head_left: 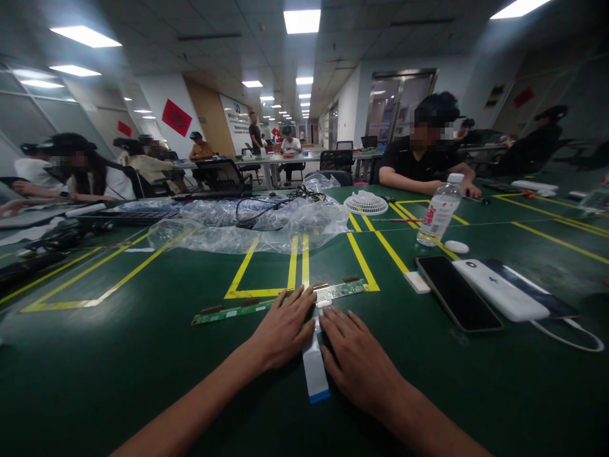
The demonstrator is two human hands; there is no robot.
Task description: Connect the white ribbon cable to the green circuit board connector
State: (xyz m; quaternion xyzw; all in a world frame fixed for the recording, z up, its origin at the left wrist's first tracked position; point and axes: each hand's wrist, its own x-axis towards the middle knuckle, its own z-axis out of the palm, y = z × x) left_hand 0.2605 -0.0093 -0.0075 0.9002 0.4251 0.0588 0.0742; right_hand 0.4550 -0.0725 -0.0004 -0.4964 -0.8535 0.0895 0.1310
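Hands spread flat: L hand [283,330] on PCB [238,310], R hand [354,362] by ribbon cable [314,368]; bottle [438,219] capped.

matt green table [118,355], glossy phone [457,293], crinkled plastic sheet [247,227]

- The circuit board [233,311] — a long, narrow green strip with brownish connectors along its edge — is lying flat on the dark green table [143,368], slanting from lower left up to the right.
- The ribbon cable [314,365] — white, flat, blue-tipped — is lying straight, running from the board's middle toward the table's near edge.
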